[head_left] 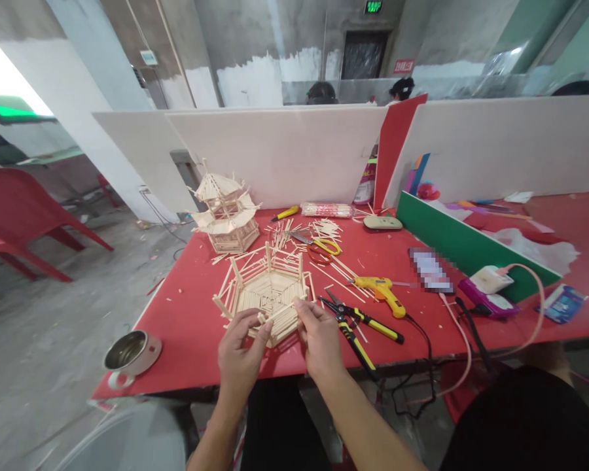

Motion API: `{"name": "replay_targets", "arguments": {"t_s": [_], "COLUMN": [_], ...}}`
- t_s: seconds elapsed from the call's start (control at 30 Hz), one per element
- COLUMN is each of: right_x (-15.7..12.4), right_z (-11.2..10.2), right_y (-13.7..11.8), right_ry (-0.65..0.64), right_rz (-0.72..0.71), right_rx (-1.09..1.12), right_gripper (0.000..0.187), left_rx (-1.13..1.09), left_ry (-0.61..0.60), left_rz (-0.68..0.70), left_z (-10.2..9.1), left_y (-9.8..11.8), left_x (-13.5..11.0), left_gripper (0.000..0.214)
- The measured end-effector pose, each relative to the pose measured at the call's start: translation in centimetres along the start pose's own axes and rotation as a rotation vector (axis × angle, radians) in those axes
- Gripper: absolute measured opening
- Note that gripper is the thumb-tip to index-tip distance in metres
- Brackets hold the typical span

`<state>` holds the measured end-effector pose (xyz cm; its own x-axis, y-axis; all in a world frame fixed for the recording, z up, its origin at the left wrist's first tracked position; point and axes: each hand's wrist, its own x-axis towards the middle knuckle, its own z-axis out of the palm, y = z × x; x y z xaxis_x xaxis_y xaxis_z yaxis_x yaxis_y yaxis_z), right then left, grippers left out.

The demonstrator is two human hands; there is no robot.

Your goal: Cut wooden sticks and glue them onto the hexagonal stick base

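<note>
Narrowly pinched, left hand (242, 348) and right hand (322, 339) seem to hold a stick (283, 313) at the wooden frame (255, 292)

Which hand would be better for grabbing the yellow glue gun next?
Probably the right hand: it is at the stick frame's near right side, and the glue gun lies further right, beyond the pliers. The left hand is farther away, at the frame's left.

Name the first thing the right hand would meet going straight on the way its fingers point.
The stick frame, at its near right side; the right hand seems to touch it there, though depth is unclear.
</note>
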<state>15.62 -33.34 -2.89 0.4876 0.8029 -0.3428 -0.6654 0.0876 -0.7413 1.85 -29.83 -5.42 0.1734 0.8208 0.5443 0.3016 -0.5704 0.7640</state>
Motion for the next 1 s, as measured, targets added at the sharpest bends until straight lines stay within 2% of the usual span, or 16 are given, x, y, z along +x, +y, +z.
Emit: {"name": "replay_targets", "arguments": {"t_s": [1.0], "right_x": [-0.15], "right_z": [0.20], "right_y": [-0.25], "right_ry": [-0.007], "right_rz": [0.006], "right_rx": [0.017], "right_gripper": [0.038], "left_rx": [0.022], "left_ry": [-0.001], "left_rz": [0.004], "left_z": [0.01], "left_y": [0.25], "left_x": [0.18], "left_gripper": [0.005]}}
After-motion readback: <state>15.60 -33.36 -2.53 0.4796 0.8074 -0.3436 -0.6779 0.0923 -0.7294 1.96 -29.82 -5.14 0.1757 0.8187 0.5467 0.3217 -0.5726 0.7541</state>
